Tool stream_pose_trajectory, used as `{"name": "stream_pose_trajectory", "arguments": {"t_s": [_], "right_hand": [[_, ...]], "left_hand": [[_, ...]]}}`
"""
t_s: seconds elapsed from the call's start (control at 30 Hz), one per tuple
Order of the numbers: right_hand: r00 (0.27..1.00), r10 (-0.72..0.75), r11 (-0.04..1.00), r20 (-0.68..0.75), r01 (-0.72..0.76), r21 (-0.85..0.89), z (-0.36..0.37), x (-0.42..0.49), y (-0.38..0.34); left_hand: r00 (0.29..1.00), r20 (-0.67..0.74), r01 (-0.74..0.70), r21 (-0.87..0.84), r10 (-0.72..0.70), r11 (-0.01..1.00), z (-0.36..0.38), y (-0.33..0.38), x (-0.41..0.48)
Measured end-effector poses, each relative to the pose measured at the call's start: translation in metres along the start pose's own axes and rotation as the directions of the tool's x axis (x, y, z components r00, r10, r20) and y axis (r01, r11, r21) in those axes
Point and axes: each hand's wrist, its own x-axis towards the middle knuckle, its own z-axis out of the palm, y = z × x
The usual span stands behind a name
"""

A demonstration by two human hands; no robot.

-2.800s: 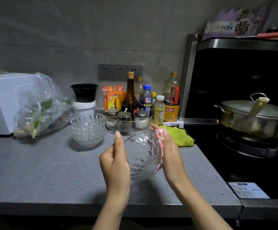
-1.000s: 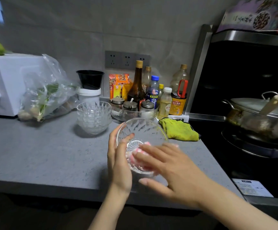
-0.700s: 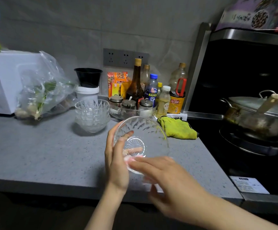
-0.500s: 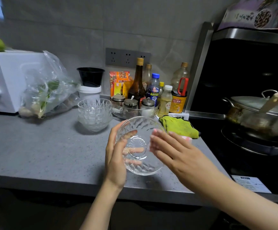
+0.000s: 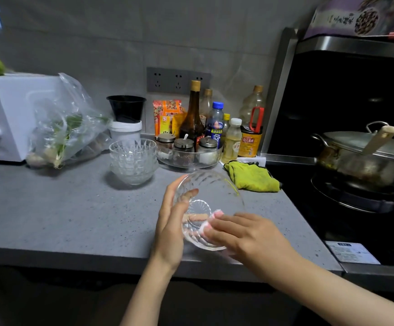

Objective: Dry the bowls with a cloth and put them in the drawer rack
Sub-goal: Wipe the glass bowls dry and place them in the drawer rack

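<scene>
My left hand (image 5: pixel 171 228) grips a clear cut-glass bowl (image 5: pixel 211 191) by its left side, tilted with the opening toward me, above the front of the grey counter (image 5: pixel 61 215). My right hand (image 5: pixel 247 234) presses a small pink-and-white cloth (image 5: pixel 211 222) against the inside of the bowl, near its bottom. Most of the cloth is hidden under my fingers. A stack of several matching glass bowls (image 5: pixel 133 161) stands further back on the counter. No drawer rack is in view.
A white oven (image 5: pixel 5 116) and a plastic bag of greens (image 5: pixel 68 128) sit at the back left. Bottles and spice jars (image 5: pixel 198 137) line the wall. A yellow-green cloth (image 5: pixel 252 176) lies by the stove, where a lidded pot (image 5: pixel 367 156) stands.
My right hand has come back from the bowl's right rim to its lower inside, with the pink cloth against the glass. My left hand keeps the bowl in about the same place.
</scene>
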Motion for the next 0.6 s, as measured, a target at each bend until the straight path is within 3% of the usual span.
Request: {"name": "stream_pose_trajectory", "arguments": {"t_s": [0.1, 0.17, 0.23, 0.3, 0.4, 0.5, 0.6], "right_hand": [[0.997, 0.037, 0.997, -0.062, -0.041, -0.068, 0.006, -0.001, -0.005], [0.984, 0.132, 0.991, -0.118, -0.133, -0.002, 0.006, 0.008, -0.018], [0.950, 0.288, 0.952, -0.125, -0.269, 0.150, 0.003, 0.018, -0.029], [0.932, 0.346, 0.916, -0.102, -0.313, 0.252, 0.006, 0.020, -0.035], [0.976, 0.199, 0.954, -0.087, -0.173, 0.244, 0.010, 0.008, -0.033], [0.999, -0.040, 0.999, -0.034, 0.040, -0.001, 0.002, -0.003, -0.007], [0.994, -0.109, 0.981, -0.016, 0.105, -0.162, -0.002, -0.006, 0.016]], "left_hand": [[0.994, 0.063, 0.096, -0.037, -0.094, 0.995, -0.003, -0.004, 0.000], [0.996, 0.043, 0.084, -0.059, -0.081, 0.995, 0.007, -0.005, -0.006], [0.997, -0.047, 0.049, -0.095, -0.054, 0.994, 0.022, -0.006, -0.014], [0.986, -0.167, -0.002, -0.116, -0.017, 0.993, 0.031, -0.009, -0.015], [0.979, -0.202, -0.006, -0.095, -0.013, 0.995, 0.023, -0.008, -0.010], [0.995, -0.079, 0.064, -0.018, -0.066, 0.998, 0.003, 0.000, -0.004], [0.996, 0.050, 0.076, 0.067, -0.079, 0.995, -0.006, 0.011, -0.002]]}}
